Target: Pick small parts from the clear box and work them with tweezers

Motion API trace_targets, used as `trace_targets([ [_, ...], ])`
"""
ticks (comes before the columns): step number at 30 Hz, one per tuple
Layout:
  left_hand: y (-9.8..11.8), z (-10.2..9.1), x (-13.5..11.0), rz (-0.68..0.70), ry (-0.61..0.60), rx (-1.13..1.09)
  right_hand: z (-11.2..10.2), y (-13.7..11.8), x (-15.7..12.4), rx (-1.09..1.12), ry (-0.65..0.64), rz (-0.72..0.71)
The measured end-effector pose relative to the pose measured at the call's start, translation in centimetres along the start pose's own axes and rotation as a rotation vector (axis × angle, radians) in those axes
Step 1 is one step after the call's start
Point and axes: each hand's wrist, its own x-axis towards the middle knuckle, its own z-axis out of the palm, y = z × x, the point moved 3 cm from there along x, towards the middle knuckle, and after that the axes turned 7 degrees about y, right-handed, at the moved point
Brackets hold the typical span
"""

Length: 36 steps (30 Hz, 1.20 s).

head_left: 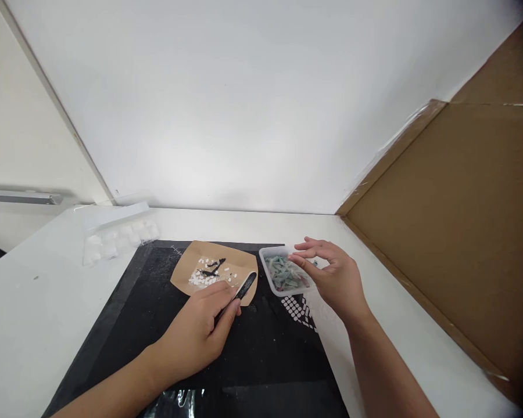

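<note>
My left hand (209, 325) is closed around a slim black piece with a rounded end and a pale edge (247, 285), held over the near right side of a brown paper tray (183, 268). Small white oval pieces (204, 280) and a few twisted black scraps (215, 266) lie in that tray. Over the right side of a clear plastic box (268, 267) hovers my right hand (333, 276), thumb and index fingertips pinched together, other fingers extended. Anything in the pinch is too small to make out. Greenish strips (285, 273) fill the box.
A black mat (261, 360) covers part of the white table (21, 302). White ovals (294, 309) dot the mat beside the box. Further left lies a clear plastic bag with white contents (119, 238). Cardboard (453, 215) stands along the right, a white wall (226, 116) behind.
</note>
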Motion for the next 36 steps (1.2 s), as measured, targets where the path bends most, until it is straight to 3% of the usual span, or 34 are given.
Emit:
trace_targets([
  [4,-0.1,0.0,-0.1,-0.005,-0.007,0.000,0.1,0.3,0.2,-0.051,-0.025,-0.028],
  [10,-0.2,0.0,0.0,0.010,-0.001,0.004,0.5,-0.1,0.0,-0.074,-0.223,-0.097],
  [13,-0.2,0.1,0.0,0.005,0.001,0.003,0.4,-0.2,-0.2,-0.057,-0.219,-0.097],
  [16,-0.2,0.1,0.0,0.009,-0.001,0.003,0.1,0.0,-0.2,-0.032,-0.195,-0.185],
  [19,-0.2,0.1,-0.1,0.012,-0.003,0.013,-0.1,0.5,-0.2,-0.039,-0.245,-0.233],
  [25,-0.5,0.1,0.0,-0.001,-0.001,0.025,0.1,1.7,-0.3,-0.208,-0.393,-0.201],
  [29,-0.5,0.1,0.0,-0.008,0.002,0.034,0.3,1.9,-0.4,-0.310,-0.409,-0.246],
  [36,-0.2,0.0,0.1,0.016,0.005,0.033,0.8,1.9,-0.7,-0.309,-0.454,-0.185],
])
